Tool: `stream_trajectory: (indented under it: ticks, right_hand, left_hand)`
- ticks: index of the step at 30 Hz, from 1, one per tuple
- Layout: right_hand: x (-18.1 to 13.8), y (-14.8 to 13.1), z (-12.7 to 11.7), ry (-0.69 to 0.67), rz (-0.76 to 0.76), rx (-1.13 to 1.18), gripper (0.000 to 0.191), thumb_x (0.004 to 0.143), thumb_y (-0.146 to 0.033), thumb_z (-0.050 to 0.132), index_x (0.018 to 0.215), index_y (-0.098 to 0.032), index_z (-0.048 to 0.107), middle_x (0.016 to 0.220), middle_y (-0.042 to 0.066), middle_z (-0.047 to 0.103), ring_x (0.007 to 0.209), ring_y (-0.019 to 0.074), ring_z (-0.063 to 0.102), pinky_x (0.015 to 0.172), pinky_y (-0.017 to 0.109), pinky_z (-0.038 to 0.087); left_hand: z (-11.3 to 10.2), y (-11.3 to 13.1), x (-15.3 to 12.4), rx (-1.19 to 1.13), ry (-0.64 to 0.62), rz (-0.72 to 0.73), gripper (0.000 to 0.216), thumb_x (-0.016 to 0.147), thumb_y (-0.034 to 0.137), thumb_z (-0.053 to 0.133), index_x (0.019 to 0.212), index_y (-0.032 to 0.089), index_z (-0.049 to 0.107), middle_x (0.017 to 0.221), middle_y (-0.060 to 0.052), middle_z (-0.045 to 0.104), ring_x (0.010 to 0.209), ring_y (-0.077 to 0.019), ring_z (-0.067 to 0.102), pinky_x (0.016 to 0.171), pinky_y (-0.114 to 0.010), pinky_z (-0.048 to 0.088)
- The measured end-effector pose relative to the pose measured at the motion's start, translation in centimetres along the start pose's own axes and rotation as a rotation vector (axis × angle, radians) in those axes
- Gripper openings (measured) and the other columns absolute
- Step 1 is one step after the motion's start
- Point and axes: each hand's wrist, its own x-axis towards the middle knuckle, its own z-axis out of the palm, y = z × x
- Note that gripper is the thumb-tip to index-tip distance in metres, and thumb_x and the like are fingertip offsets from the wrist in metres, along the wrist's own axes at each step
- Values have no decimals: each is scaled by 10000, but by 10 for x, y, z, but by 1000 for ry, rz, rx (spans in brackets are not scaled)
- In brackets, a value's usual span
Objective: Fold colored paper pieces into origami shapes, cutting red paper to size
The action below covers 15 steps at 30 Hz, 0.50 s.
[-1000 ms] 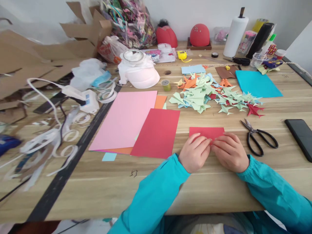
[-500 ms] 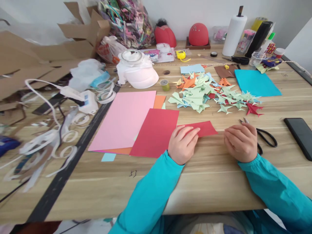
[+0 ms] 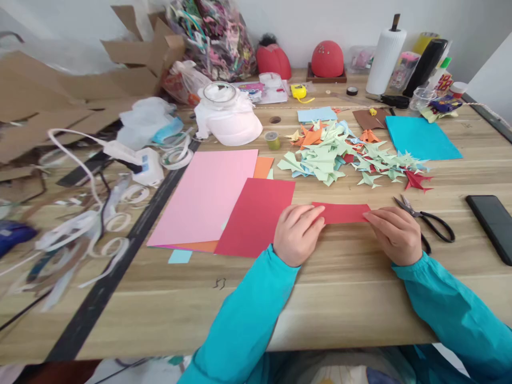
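Observation:
A narrow red paper strip (image 3: 344,213) stretches between my hands just above the wooden table. My left hand (image 3: 298,234) is closed on its left end, the fingers covering that part. At the other end, my right hand (image 3: 394,234) pinches the corner between thumb and fingers. Left of my left hand lies a larger red sheet (image 3: 256,218), overlapping a pink sheet (image 3: 212,192). Black-handled scissors (image 3: 434,221) rest on the table beside my right hand, partly behind it. Beyond the strip is a pile of folded paper pieces (image 3: 326,154), mostly pale green, with orange, blue and red ones.
A blue sheet (image 3: 424,137) lies at the back right, with a phone (image 3: 490,226) nearer the right edge. White tape rolls and cables (image 3: 92,224) clutter the left side. A white cloth bundle (image 3: 232,122) and a small spool (image 3: 272,141) stand behind the sheets.
My right hand has taken hold of the strip's right end, which was free before. The strip now lies straighter and level between both hands. The view has shifted slightly.

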Motion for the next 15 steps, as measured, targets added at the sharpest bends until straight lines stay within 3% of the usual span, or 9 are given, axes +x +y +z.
stream_trajectory:
  ticks: [3,7,10,13,15]
  right_hand:
    - [2,2,-2,89,82,-3,260,828,-116,614,1019,-258,717,916,46,739,853,205,658,766,347,512]
    - [6,-3,-1,196,316,163,159,830,-176,636,928,-240,743,855,43,739,760,186,667,708,332,538]
    - [8,-9,4,215,596,400,115,815,-271,662,877,-231,751,771,21,736,643,166,655,606,310,546]
    - [9,-13,8,185,853,668,157,755,-356,714,832,-225,754,682,4,720,520,141,609,492,292,530]
    - [11,-15,10,178,957,799,197,713,-395,746,810,-224,755,650,-1,709,488,132,590,463,288,528]
  left_hand:
    - [-4,-9,0,37,83,-82,128,825,123,609,860,216,689,1041,-74,726,926,-227,621,797,-414,497]
    - [-2,-9,-3,-123,195,-352,117,837,155,607,874,212,702,1046,-89,713,959,-226,618,834,-410,505]
    - [6,-1,-3,-477,266,-668,145,837,260,638,961,208,692,1074,-93,688,999,-221,629,877,-393,509]
    - [17,7,-1,-967,346,-971,420,737,368,746,1110,232,608,1213,-100,616,1006,-221,645,842,-363,536]
    - [23,10,1,-1145,431,-1083,529,645,357,819,1103,247,577,1231,-86,600,1034,-214,637,864,-346,530]
